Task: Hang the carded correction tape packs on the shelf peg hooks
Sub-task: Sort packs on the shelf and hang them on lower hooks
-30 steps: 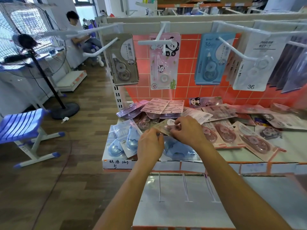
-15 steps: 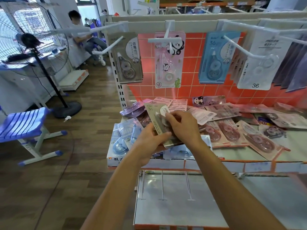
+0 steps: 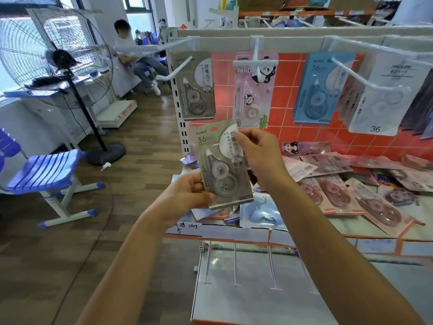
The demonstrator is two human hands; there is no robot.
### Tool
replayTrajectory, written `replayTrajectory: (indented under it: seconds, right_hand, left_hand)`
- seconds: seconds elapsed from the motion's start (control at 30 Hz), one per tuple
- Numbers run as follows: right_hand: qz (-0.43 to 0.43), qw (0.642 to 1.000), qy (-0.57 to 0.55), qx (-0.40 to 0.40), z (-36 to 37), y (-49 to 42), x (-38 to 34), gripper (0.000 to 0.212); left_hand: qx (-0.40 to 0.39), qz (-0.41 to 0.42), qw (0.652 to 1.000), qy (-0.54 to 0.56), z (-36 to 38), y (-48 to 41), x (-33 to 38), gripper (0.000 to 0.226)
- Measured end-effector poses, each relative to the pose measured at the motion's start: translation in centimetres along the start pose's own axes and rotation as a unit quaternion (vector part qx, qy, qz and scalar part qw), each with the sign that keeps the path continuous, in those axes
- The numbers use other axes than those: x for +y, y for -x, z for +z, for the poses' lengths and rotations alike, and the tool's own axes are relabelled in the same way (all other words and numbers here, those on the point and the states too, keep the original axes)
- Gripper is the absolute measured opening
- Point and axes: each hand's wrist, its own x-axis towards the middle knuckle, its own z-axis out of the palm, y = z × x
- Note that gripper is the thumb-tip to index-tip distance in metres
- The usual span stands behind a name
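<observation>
**Grey pack held up below its hook**

Head view: at frame centre, the grey pack (image 3: 221, 165) stands upright between both hands. The left hand (image 3: 185, 195) grips its lower left corner and the right hand (image 3: 260, 156) pinches its upper right edge. It is probably light, stiff card with a slick blister. It is best held by the card edges, leaving the top hole free for the hook (image 3: 175, 69), upper left of centre, where a matching pack (image 3: 195, 90) hangs.

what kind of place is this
Probably a stationery shop display: correction tape packs hang on white peg hooks, more lie piled on the shelf, and the left hand and right hand hold a grey pack.
</observation>
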Motion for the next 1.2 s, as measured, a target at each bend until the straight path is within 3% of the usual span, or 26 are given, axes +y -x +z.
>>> replayTrajectory:
  seconds: [0.27, 0.63, 0.9, 1.2]
  right_hand:
    - [-0.072, 0.996, 0.014, -0.042, 1.0, 0.2, -3.8, 0.009]
    - [-0.187, 0.982, 0.022, -0.016, 3.0, 1.0, -6.0, 0.007]
    - [-0.241, 0.970, 0.026, -0.020, 4.0, 1.5, -7.6, 0.007]
    - [-0.225, 0.974, 0.022, -0.016, 4.8, 0.7, -8.6, 0.008]
  left_hand:
    - [0.020, 0.033, 0.995, -0.090, -3.0, 1.0, 2.1, 0.041]
    - [0.063, 0.133, 0.969, -0.198, -4.7, 3.3, 4.5, 0.044]
    - [0.105, 0.167, 0.965, -0.173, -5.3, 4.3, 5.3, 0.047]
    - [0.149, 0.176, 0.962, -0.144, -5.7, 4.3, 5.2, 0.049]
